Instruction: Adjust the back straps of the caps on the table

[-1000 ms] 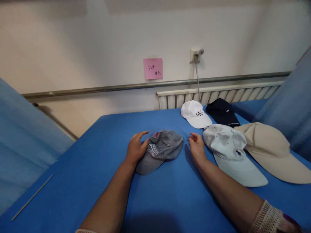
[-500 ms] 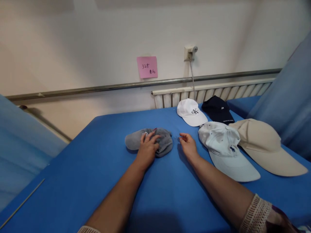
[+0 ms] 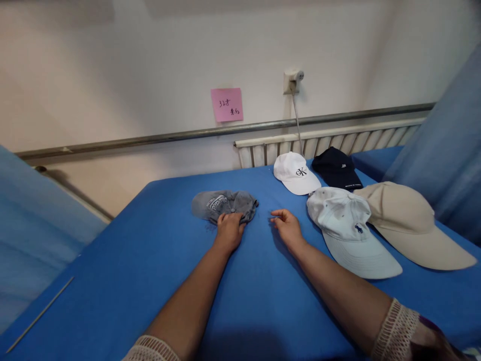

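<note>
A grey baseball cap (image 3: pixel 216 203) with white lettering lies on the blue-covered bed, its brim pointing left. My left hand (image 3: pixel 230 233) grips the near side of its crown, fingers on top and thumb at the right. Just right of the cap, my right hand (image 3: pixel 287 225) is held over the blue cover with its fingers apart and nothing in them. Nearest to that hand is a pale, mint-coloured cap (image 3: pixel 349 225) with a small dark horse logo.
Behind the pale cap sit a white cap (image 3: pixel 291 170), a navy cap (image 3: pixel 334 168) and a large beige cap (image 3: pixel 406 215). A thin stick (image 3: pixel 41 313) lies at the left edge of the blue cover (image 3: pixel 124 281). A metal rail (image 3: pixel 180 134) and radiator (image 3: pixel 259 153) run along the wall.
The grey cap has been turned so its brim swings from near-left to left, and it sits slightly farther away. My left hand has moved from its left side to its near side.
</note>
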The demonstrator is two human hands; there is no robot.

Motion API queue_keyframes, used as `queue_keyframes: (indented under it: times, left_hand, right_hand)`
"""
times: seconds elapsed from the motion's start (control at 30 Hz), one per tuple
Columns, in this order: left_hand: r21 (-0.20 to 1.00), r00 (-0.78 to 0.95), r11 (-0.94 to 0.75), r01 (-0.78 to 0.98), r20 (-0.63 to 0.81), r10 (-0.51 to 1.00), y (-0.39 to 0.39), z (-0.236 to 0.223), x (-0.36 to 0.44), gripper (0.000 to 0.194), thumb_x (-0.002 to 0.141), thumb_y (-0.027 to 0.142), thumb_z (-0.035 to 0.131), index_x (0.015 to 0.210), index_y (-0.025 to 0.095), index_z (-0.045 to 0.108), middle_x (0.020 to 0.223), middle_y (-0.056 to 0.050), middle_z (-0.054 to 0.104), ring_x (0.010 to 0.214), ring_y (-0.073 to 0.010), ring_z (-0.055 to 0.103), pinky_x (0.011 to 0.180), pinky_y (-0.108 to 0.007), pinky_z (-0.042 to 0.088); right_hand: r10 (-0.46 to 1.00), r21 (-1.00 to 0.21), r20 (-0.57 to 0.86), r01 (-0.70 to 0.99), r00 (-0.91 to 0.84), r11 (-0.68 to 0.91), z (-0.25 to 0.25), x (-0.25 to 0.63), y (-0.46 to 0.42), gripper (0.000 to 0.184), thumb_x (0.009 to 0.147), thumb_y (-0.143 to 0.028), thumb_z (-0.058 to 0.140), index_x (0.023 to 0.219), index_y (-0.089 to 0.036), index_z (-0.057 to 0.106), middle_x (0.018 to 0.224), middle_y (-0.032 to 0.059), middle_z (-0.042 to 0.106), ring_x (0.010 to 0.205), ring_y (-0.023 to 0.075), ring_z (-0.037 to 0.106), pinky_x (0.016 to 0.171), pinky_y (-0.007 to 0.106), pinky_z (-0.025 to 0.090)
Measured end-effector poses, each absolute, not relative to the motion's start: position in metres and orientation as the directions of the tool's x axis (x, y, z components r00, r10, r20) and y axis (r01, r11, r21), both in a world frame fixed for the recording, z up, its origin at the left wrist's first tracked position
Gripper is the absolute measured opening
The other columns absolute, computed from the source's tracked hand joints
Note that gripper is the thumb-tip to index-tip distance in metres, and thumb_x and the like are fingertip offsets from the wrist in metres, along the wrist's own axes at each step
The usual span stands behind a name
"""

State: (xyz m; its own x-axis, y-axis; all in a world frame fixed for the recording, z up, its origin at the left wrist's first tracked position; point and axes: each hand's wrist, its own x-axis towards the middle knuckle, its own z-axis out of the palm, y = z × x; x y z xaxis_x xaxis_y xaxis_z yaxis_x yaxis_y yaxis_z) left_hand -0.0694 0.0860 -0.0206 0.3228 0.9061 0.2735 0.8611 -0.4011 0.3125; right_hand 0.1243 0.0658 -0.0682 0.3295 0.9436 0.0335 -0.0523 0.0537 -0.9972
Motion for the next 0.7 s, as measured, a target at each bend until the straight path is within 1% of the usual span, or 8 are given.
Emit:
queue_keyframes:
  times: [0.03, 0.1, 0.17, 0.23, 0.3, 0.37, 0.53, 0.7]
  left_hand:
    - [0.372, 0.311, -0.392, 0.841, 0.259, 0.914, 0.090, -0.021, -0.072, 0.025, 0.084, 0.022, 0.053, 0.104, 0.018, 0.068, 0.104, -0.013, 0.070, 0.106, -0.0302, 0.059, 0.106, -0.051, 0.030]
    - [0.584, 0.308, -0.373, 0.721, 0.213, 0.927, 0.095, -0.019, -0.079, 0.019, 0.084, 0.025, 0.053, 0.092, 0.018, 0.069, 0.094, -0.010, 0.070, 0.096, -0.0276, 0.061, 0.098, -0.046, 0.038]
    - [0.849, 0.313, -0.265, 0.458, 0.125, 0.941, 0.094, -0.016, -0.087, 0.020, 0.083, 0.032, 0.057, 0.089, 0.017, 0.069, 0.090, -0.008, 0.070, 0.088, -0.0244, 0.062, 0.087, -0.039, 0.045]
    - [0.990, 0.316, -0.063, 0.124, 0.020, 0.949, 0.089, -0.013, -0.090, 0.026, 0.080, 0.038, 0.063, 0.091, 0.015, 0.069, 0.089, -0.007, 0.071, 0.081, -0.0212, 0.063, 0.079, -0.033, 0.047]
    - [0.984, 0.291, 0.116, -0.134, -0.072, 0.954, 0.083, -0.009, -0.090, 0.031, 0.076, 0.040, 0.070, 0.092, 0.014, 0.070, 0.088, -0.007, 0.072, 0.077, -0.0190, 0.064, 0.076, -0.030, 0.048]
    - [0.941, 0.246, 0.210, -0.266, -0.144, 0.959, 0.080, -0.006, -0.086, 0.031, 0.071, 0.038, 0.076, 0.089, 0.013, 0.070, 0.084, -0.007, 0.073, 0.072, -0.0173, 0.065, 0.073, -0.028, 0.049]
    - [0.923, 0.153, 0.228, -0.310, -0.189, 0.970, 0.081, -0.006, -0.078, 0.026, 0.070, 0.035, 0.078, 0.080, 0.013, 0.069, 0.070, -0.002, 0.069, 0.059, -0.0126, 0.062, 0.061, -0.024, 0.049]
    - [0.889, 0.203, 0.307, -0.339, -0.249, 0.947, 0.077, -0.004, -0.076, 0.019, 0.075, 0.031, 0.073, 0.083, 0.014, 0.069, 0.076, -0.004, 0.071, 0.062, -0.0134, 0.063, 0.063, -0.025, 0.051]
  right_hand:
    - [0.945, -0.997, 0.029, -0.052, 0.326, 0.048, -0.068, 0.125, 0.066, 0.024, 0.070, -0.028, 0.053, 0.089, -0.019, 0.064, 0.079, 0.0051, 0.070, 0.074, 0.0195, 0.065, 0.064, 0.030, 0.048]
    - [0.947, -0.999, 0.019, -0.041, 0.320, 0.034, -0.067, 0.126, 0.066, 0.025, 0.071, -0.027, 0.052, 0.091, -0.019, 0.064, 0.079, 0.0051, 0.070, 0.072, 0.0188, 0.064, 0.063, 0.029, 0.047]
    - [0.948, -1.000, 0.025, -0.006, 0.317, 0.028, -0.067, 0.127, 0.067, 0.026, 0.071, -0.026, 0.052, 0.093, -0.018, 0.064, 0.078, 0.0046, 0.070, 0.068, 0.0180, 0.063, 0.061, 0.029, 0.047]
    - [0.949, -0.997, 0.069, 0.059, 0.307, 0.054, -0.069, 0.127, 0.067, 0.027, 0.071, -0.024, 0.054, 0.096, -0.019, 0.065, 0.083, 0.0046, 0.070, 0.070, 0.0176, 0.063, 0.063, 0.030, 0.048]
    - [0.956, -0.985, 0.138, 0.134, 0.258, 0.106, -0.070, 0.126, 0.066, 0.031, 0.071, -0.020, 0.054, 0.100, -0.020, 0.065, 0.094, 0.0047, 0.070, 0.078, 0.0177, 0.064, 0.070, 0.031, 0.050]
    - [0.966, -0.969, 0.193, 0.190, 0.174, 0.159, -0.070, 0.123, 0.062, 0.041, 0.069, -0.015, 0.054, 0.108, -0.022, 0.063, 0.108, 0.0050, 0.066, 0.087, 0.0177, 0.063, 0.075, 0.032, 0.051]
    - [0.953, -0.911, 0.301, 0.303, 0.025, 0.279, -0.063, 0.115, 0.049, 0.069, 0.069, -0.013, 0.062, 0.134, -0.028, 0.046, 0.130, 0.0081, 0.052, 0.103, 0.0214, 0.059, 0.081, 0.037, 0.053]
    - [0.881, -0.770, 0.465, 0.452, -0.086, 0.451, -0.052, 0.111, 0.045, 0.076, 0.068, -0.017, 0.072, 0.137, -0.024, 0.041, 0.138, 0.0124, 0.045, 0.127, 0.0289, 0.045, 0.106, 0.050, 0.038]
